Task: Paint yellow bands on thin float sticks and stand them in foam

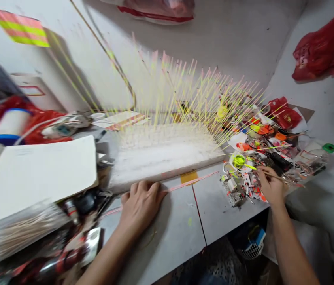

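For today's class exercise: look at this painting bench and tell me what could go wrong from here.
The right hand, holding a thin wooden stick, works beside an open cup of yellow paint amid crowded clutter, so a slip might tip it. The left hand rests close to the white block bristling with thin sticks, which a nudge could bend or knock. The long pink stick under that hand might roll or smear.

Surface: paint-flecked grey workbench, running across the lower frame.
Centre: white foam block bristling with thin yellow sticks; pink stick alongside.
Right: jumbled paint-stained supplies, neon-yellow cup, red bag.
Left: white folder.
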The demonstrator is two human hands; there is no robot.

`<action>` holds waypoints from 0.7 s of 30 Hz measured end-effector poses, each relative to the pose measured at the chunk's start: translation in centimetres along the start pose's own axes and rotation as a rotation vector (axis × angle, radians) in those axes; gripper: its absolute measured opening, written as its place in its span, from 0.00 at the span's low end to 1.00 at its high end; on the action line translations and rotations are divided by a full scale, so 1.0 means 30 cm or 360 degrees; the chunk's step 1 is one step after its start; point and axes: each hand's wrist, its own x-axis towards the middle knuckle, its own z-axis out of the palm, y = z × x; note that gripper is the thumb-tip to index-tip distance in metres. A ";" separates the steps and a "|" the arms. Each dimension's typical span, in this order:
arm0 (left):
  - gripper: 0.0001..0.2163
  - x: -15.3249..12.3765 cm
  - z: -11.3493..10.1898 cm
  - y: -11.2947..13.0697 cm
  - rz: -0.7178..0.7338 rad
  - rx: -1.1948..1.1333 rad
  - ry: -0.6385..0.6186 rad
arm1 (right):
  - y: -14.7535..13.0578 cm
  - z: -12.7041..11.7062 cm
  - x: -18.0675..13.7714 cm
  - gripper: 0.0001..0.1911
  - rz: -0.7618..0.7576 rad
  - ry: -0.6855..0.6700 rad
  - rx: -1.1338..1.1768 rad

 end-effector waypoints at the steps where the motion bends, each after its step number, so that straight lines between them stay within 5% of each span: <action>1: 0.16 0.002 0.008 -0.008 0.0013 -0.0023 0.0025 | -0.001 0.000 0.037 0.23 -0.0060 -0.0019 -0.0135; 9: 0.14 0.010 0.066 -0.060 0.0080 -0.0262 0.0109 | 0.030 0.092 0.228 0.20 -0.0233 -0.0368 -0.0672; 14: 0.15 0.009 0.084 -0.079 0.0156 -0.0340 0.0253 | 0.057 0.143 0.257 0.16 -0.0266 -0.0484 -0.0809; 21: 0.14 0.001 0.075 -0.078 0.0202 -0.0431 0.0321 | 0.049 0.107 0.247 0.15 -0.0311 -0.0492 -0.0891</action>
